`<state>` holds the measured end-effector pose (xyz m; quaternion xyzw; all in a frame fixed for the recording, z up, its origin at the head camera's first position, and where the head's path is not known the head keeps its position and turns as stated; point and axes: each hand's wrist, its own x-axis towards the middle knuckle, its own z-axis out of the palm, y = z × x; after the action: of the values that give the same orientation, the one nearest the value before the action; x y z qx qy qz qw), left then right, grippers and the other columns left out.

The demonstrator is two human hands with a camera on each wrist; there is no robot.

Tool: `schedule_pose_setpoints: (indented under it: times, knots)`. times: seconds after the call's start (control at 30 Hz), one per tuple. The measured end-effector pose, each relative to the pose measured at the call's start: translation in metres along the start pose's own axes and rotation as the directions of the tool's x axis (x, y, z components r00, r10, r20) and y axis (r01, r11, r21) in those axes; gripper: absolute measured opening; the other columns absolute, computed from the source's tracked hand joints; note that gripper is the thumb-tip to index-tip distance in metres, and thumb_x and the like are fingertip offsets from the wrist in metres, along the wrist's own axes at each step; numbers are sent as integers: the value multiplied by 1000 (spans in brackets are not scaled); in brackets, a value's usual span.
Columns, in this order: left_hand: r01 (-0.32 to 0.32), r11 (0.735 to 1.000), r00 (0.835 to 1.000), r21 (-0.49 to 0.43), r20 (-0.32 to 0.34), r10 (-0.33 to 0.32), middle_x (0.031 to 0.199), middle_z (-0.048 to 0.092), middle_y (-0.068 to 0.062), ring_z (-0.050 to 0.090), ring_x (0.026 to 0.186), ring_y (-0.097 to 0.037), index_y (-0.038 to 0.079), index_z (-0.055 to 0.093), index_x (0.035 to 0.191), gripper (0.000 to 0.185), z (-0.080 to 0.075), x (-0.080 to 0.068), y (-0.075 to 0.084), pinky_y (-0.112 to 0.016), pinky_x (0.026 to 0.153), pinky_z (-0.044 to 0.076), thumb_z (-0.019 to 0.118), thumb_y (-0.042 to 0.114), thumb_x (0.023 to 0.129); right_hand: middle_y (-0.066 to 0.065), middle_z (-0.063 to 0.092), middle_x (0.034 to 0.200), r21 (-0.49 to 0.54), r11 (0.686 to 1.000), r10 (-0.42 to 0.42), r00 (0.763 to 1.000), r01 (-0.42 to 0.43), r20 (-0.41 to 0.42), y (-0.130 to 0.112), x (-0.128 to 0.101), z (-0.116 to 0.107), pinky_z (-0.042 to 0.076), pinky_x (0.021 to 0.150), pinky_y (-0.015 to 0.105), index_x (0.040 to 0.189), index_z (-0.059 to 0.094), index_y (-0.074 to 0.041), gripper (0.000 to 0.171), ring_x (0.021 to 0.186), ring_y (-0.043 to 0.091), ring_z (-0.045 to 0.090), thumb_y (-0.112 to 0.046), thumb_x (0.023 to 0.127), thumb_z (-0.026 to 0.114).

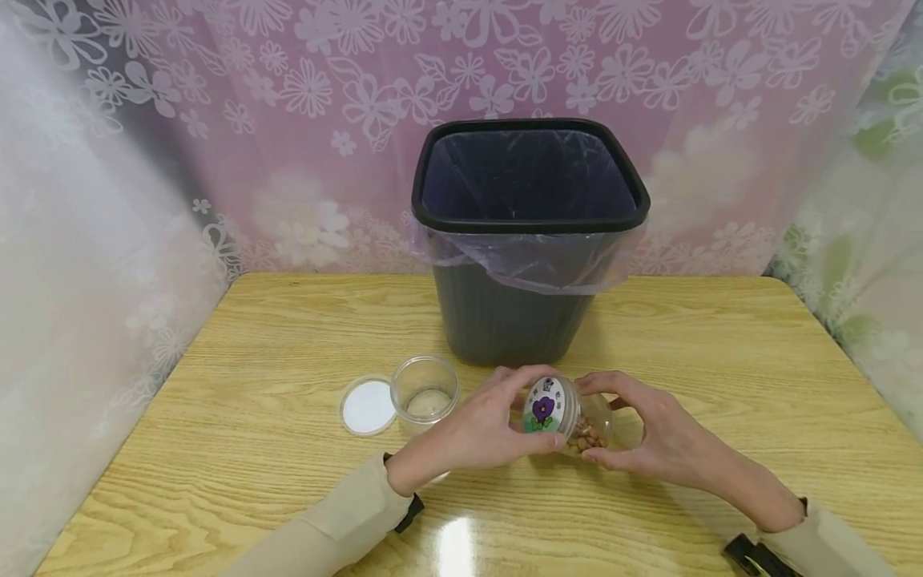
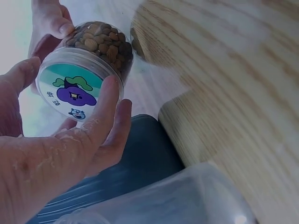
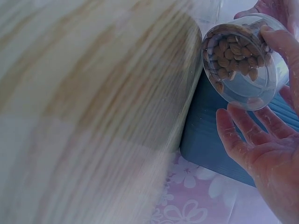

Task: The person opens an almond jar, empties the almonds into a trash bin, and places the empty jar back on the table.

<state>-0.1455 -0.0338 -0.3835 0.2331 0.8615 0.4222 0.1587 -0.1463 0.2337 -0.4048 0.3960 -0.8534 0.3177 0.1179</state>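
A home corner: floral curtains (image 1: 461, 72) behind a wooden table (image 1: 252, 449).

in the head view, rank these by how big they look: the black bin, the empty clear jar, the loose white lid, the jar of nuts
1. Black plastic bin with clear liner, by far the largest.
2. Empty clear plastic jar and round white lid look alike, so they are unranked.
The clear nut-filled jar with purple-flower lid is partly hidden by both hands, so its place is unsure.

You have the bin (image 1: 530, 240) standing at the far middle of the table (image 1: 721, 353). Near of it, your two hands hold the jar of nuts (image 1: 570, 417) on its side between them. Just left stands the open jar (image 1: 425, 390), with the loose lid (image 1: 368, 405) lying flat at its left.
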Motion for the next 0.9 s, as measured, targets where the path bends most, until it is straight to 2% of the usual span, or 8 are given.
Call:
schedule_pose_setpoints:
  times: [0.23, 0.33, 0.43, 0.57, 0.67, 0.8, 0.9]
  knots:
    - [17, 1000, 1000, 7, -1, -17, 132, 51, -4, 61, 115, -16, 46, 41, 150, 72, -1, 0, 1, -22, 78, 53, 75, 54, 88, -1, 65, 130, -3, 1000, 22, 1000, -22, 11, -1, 0, 0, 61, 80, 30, 137, 56, -21, 83, 118, 2, 61, -17, 66, 97]
    - [11, 1000, 1000, -20, 5, -11, 134, 49, -6, 61, 114, -16, 43, 41, 150, 73, -1, 0, 1, -21, 78, 55, 76, 51, 88, 0, 65, 130, 5, 1000, 14, 1000, -14, 11, -1, 1, -1, 61, 80, 31, 137, 57, -20, 82, 118, 3, 61, -15, 66, 97]
    - [-9, 1000, 1000, -4, -3, 9, 137, 47, -6, 59, 115, -18, 42, 41, 150, 72, -2, -1, 1, -24, 81, 54, 77, 50, 87, 1, 65, 130, 7, 1000, 11, 1000, -11, 10, -1, 1, -1, 61, 80, 31, 137, 57, -19, 82, 118, 2, 61, -15, 66, 97]
    - [-71, 997, 997, -2, -12, 71, 145, 43, -6, 55, 122, -18, 39, 44, 147, 69, -4, -1, 2, -28, 92, 55, 80, 40, 88, 0, 65, 130, 5, 1000, 16, 1000, -16, 12, -1, 1, -1, 61, 80, 30, 138, 56, -19, 82, 118, 2, 61, -15, 66, 97]
    - [-127, 991, 992, -42, -2, 127, 148, 40, -4, 52, 128, -17, 36, 47, 145, 70, -5, 0, 2, -28, 99, 55, 82, 22, 86, 0, 64, 131, 5, 1000, 21, 1000, -21, 16, -1, 1, -2, 60, 80, 30, 138, 56, -19, 82, 118, 2, 60, -16, 67, 97]
    - [-176, 982, 984, -69, 22, 178, 149, 39, 0, 49, 133, -17, 33, 51, 144, 71, -6, 1, 0, -25, 101, 53, 81, 9, 84, -1, 64, 131, 6, 1000, 21, 1000, -21, 17, 0, 0, -2, 60, 81, 29, 138, 56, -19, 82, 118, 2, 60, -16, 67, 97]
    - [-189, 978, 980, -91, 40, 193, 150, 39, 1, 48, 134, -16, 32, 52, 143, 69, -6, 1, 0, -24, 102, 52, 79, 6, 85, 0, 64, 130, 5, 1000, 19, 1000, -19, 15, 0, 0, -2, 60, 81, 29, 137, 56, -19, 82, 118, 2, 60, -16, 66, 97]
